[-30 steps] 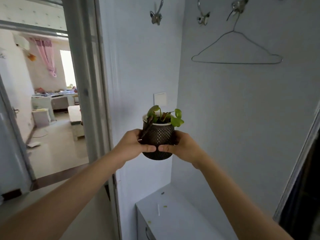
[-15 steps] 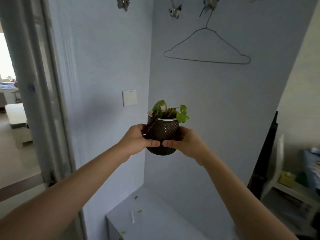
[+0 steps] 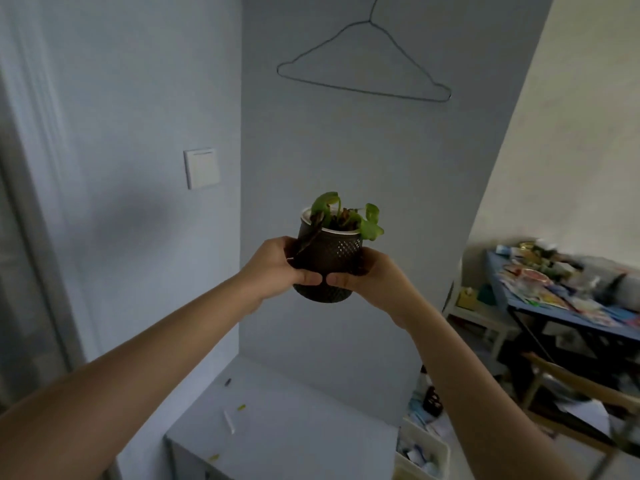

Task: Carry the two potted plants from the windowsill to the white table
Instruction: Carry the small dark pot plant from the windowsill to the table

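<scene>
Two hands, the left hand (image 3: 277, 268) and the right hand (image 3: 372, 277), are wrapped tight around one dark potted plant (image 3: 329, 251), thumbs almost touching. The pot is upright in the air, before the grey wall (image 3: 346, 161), under a wire hanger (image 3: 363, 64).

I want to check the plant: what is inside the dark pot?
Inside the dark pot: green leaves and brown dried stems. The soil is hidden by the rim.

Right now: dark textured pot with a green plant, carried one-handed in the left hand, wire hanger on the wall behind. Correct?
Not quite: the head view shows both hands on the pot, the left hand and the right hand, thumbs meeting across its front. The rest holds: dark textured pot, green plant, wire hanger on the wall behind.
</scene>
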Motion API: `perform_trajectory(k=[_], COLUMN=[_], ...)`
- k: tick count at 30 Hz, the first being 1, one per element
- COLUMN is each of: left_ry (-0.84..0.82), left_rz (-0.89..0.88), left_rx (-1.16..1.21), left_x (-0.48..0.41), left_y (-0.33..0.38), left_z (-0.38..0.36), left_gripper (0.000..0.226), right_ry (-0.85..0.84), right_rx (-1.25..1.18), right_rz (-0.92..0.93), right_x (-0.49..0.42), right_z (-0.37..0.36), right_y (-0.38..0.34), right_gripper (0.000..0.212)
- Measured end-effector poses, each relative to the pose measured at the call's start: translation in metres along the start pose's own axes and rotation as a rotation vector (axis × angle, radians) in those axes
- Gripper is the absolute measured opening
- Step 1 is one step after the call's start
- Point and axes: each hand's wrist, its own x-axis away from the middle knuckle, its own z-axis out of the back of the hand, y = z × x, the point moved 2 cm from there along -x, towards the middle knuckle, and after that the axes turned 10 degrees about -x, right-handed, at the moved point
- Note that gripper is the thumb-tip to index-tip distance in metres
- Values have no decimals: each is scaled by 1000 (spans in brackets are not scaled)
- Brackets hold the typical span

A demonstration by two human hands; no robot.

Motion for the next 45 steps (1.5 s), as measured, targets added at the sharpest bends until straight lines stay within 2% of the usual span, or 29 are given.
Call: perform_trajectory(k=[9,22,28,34,45], left_ry=[-48,-107,-141,-160,-212], left_rz=[-47,-9,7,5,72], left_rx=[41,-48,-74,-44,20], left_x=[-5,-10,-9,-5,-1], left_y=[-55,-204,-260,-315,-405], left_z=[-46,-130,-169,-224,-298], left_gripper=[53,72,81,73,82], right_ry=[52,91,119,138,156], right_rx=[72,-3,-38,-50,-58], right_rz=[-26,-148,-216,-253,-294], right_x=[12,27,41,55,77], right_z=[-5,-54,-67,-71,-84], right_y=[59,231,299,374,478], right_gripper=[59,72,71,70,70])
